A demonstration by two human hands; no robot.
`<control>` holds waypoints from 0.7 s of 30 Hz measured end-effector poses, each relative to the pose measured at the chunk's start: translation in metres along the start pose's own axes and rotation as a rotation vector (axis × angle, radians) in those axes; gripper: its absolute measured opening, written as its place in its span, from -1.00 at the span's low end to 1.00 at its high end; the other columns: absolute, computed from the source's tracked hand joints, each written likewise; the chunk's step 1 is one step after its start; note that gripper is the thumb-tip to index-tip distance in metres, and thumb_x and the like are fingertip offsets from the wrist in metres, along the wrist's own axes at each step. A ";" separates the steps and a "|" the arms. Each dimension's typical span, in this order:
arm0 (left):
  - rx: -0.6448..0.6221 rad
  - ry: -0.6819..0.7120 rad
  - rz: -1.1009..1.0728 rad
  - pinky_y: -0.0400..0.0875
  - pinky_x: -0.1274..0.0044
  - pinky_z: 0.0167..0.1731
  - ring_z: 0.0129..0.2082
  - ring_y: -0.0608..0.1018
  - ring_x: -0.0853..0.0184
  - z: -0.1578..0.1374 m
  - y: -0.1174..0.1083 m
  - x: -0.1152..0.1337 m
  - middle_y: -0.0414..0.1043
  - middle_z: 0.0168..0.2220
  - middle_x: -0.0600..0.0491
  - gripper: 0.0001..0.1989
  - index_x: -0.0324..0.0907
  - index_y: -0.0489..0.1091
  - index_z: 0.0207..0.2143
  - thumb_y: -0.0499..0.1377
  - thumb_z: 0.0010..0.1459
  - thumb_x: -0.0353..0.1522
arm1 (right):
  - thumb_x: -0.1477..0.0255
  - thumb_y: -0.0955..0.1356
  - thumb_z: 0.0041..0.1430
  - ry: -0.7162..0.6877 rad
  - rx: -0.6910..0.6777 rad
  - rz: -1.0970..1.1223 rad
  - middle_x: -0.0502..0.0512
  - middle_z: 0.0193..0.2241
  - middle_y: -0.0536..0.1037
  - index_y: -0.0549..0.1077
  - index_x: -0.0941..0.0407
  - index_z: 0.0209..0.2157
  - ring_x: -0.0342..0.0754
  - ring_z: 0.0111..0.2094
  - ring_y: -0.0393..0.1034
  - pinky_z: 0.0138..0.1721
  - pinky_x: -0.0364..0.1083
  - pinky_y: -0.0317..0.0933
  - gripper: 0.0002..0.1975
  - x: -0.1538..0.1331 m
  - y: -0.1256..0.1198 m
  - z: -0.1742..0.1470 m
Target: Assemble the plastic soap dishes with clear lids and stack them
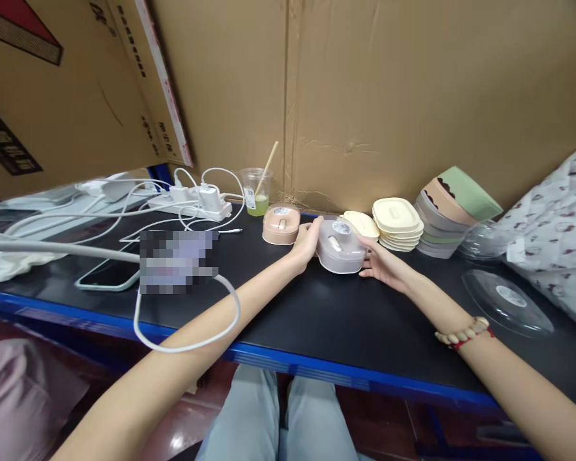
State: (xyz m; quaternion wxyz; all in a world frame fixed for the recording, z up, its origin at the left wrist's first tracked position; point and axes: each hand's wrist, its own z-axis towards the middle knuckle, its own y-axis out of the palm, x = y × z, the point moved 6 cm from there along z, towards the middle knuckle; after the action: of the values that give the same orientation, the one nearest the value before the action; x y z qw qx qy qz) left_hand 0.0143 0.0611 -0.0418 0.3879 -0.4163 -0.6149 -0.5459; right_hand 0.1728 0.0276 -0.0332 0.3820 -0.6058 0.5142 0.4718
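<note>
Left hand [310, 242]: fingers partly curled, holding grey container [342, 261] at left | right hand [383, 264]: fingers slightly spread, gripping its right side | grey container: toward table's far edge, right of pink container [281, 232]

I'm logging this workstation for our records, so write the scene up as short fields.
Left hand: on the left side of the grey box
Right hand: on the right side of the grey box
Grey box: between both hands, clear top on
Pink box: left of the grey box, clear top on
Cream stack: right of the grey box
Bowls: stacked and tilted, green one on top
Clear lid: lying near the right forearm
Cup: greenish liquid, stick inside
</note>
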 end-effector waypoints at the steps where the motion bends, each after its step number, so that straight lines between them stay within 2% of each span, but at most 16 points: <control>1: 0.035 0.003 0.038 0.37 0.42 -0.18 -0.07 0.47 0.09 -0.001 -0.001 0.004 0.47 -0.15 -0.12 -0.62 -0.19 0.38 -0.18 0.21 -0.01 -0.16 | 0.28 0.30 0.16 -0.006 0.009 0.012 0.00 -0.56 0.47 0.43 0.14 -0.26 -0.22 -0.62 0.34 -0.62 -0.27 0.34 -0.78 0.001 -0.001 0.001; 3: 0.071 0.035 0.107 0.32 0.41 -0.11 -0.01 0.42 0.09 -0.006 -0.002 0.016 0.45 -0.12 -0.10 -0.68 -0.18 0.38 -0.20 0.18 0.01 -0.20 | 0.35 0.32 0.13 -0.043 0.019 0.021 0.01 -0.48 0.51 0.42 0.10 -0.20 -0.20 -0.55 0.38 -0.59 -0.27 0.35 -0.80 0.000 0.000 0.003; 6: 0.063 0.148 0.223 0.18 0.38 0.04 0.06 0.35 0.08 -0.016 0.002 0.033 0.43 -0.10 -0.08 -0.81 -0.17 0.39 -0.26 0.13 0.04 -0.31 | 0.48 0.39 0.01 -0.095 0.054 -0.010 0.02 -0.33 0.56 0.39 0.04 -0.06 -0.15 -0.37 0.44 -0.54 -0.26 0.38 -0.61 -0.002 0.005 0.003; 9: 0.073 0.396 0.414 -0.03 0.34 0.16 0.14 0.24 0.08 -0.030 0.006 0.048 0.38 -0.08 -0.08 -0.79 -0.15 0.40 -0.26 0.18 -0.03 -0.42 | 0.51 0.40 -0.02 -0.118 0.076 -0.047 0.09 -0.19 0.55 0.31 0.05 0.07 -0.07 -0.14 0.43 -0.49 -0.23 0.42 -0.44 -0.005 0.014 0.002; 11: 0.007 0.557 0.540 -0.07 0.32 0.18 0.13 0.24 0.10 -0.038 0.014 0.053 0.38 -0.10 -0.04 -0.83 -0.11 0.41 -0.31 0.17 -0.03 -0.44 | 0.49 0.39 -0.01 -0.153 0.075 -0.062 0.12 -0.03 0.48 0.21 0.04 0.15 -0.03 0.00 0.35 -0.47 -0.22 0.44 -0.35 -0.008 0.019 0.000; 12: -0.053 0.594 0.599 -0.06 0.31 0.17 0.09 0.28 0.11 -0.041 0.018 0.052 0.39 -0.14 -0.04 -0.88 -0.10 0.42 -0.36 0.15 -0.01 -0.43 | 0.46 0.39 0.00 -0.173 0.069 -0.073 0.12 0.05 0.43 0.18 0.02 0.18 -0.01 0.05 0.31 -0.47 -0.21 0.44 -0.32 -0.009 0.021 0.000; 14: -0.154 0.631 0.707 -0.02 0.28 0.15 0.01 0.36 0.10 -0.043 0.024 0.048 0.42 -0.18 -0.04 -0.89 -0.08 0.42 -0.38 0.10 0.06 -0.40 | 0.40 0.39 0.00 -0.209 0.040 -0.108 0.11 0.13 0.34 0.16 -0.01 0.19 0.02 0.12 0.25 -0.45 -0.20 0.45 -0.30 -0.010 0.024 -0.001; 16: -0.182 0.653 0.770 -0.01 0.27 0.14 -0.03 0.41 0.10 -0.042 0.023 0.044 0.45 -0.18 -0.04 -0.88 -0.07 0.42 -0.36 0.09 0.07 -0.38 | 0.36 0.40 -0.03 -0.235 0.012 -0.164 0.11 0.17 0.29 0.18 -0.02 0.18 0.05 0.15 0.21 -0.43 -0.18 0.46 -0.30 -0.008 0.024 0.000; 19: -0.200 0.667 0.793 -0.06 0.27 0.17 0.04 0.38 0.06 -0.039 0.020 0.036 0.46 -0.11 -0.09 -0.84 -0.07 0.45 -0.30 0.12 0.05 -0.33 | 0.39 0.39 -0.05 -0.307 0.038 -0.340 0.15 0.17 0.29 0.26 -0.01 0.14 0.13 0.13 0.24 -0.46 -0.09 0.46 -0.34 -0.009 0.021 0.001; 21: -0.222 0.676 0.769 -0.13 0.28 0.20 0.18 0.25 0.05 -0.037 0.018 0.029 0.39 0.05 -0.08 -0.73 -0.05 0.45 -0.20 0.20 -0.03 -0.29 | 0.43 0.37 -0.03 -0.389 0.131 -0.552 0.19 0.08 0.40 0.34 0.03 0.09 0.17 0.06 0.33 -0.40 -0.01 0.45 -0.43 -0.016 0.017 -0.004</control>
State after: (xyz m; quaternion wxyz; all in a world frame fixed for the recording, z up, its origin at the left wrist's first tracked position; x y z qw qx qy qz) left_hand 0.0221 0.0280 -0.0049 0.6907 -0.4511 -0.1964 -0.5300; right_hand 0.1568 0.0246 -0.0160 0.6243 -0.5950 0.2775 0.4234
